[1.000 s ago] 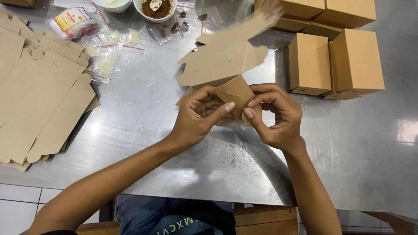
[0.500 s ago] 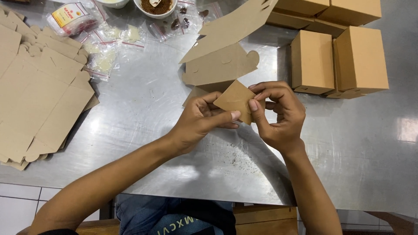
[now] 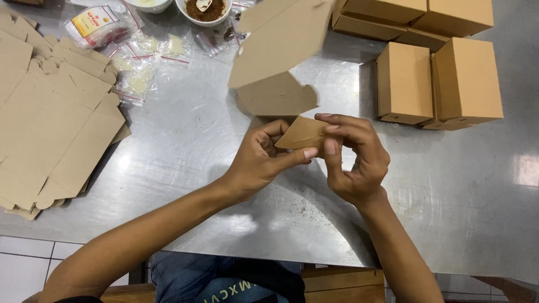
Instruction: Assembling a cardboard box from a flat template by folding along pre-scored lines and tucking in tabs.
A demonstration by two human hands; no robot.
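Left hand (image 3: pixel 261 160) and right hand (image 3: pixel 351 160) both pinching a half-folded cardboard box blank (image 3: pixel 281 67) above the steel tabletop (image 3: pixel 196 146), finished boxes (image 3: pixel 435 81) at far right corner, flat blanks (image 3: pixel 50 129) along left edge

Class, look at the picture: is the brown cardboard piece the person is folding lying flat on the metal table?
No: both hands, left hand and right hand, hold the cardboard piece up above the table.

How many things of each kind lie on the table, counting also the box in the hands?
Box being folded: 1
Assembled brown boxes: 5
Stacks of flat cardboard: 1
Bowls: 2
Total: 9
The small plastic packets overlap too much to count.
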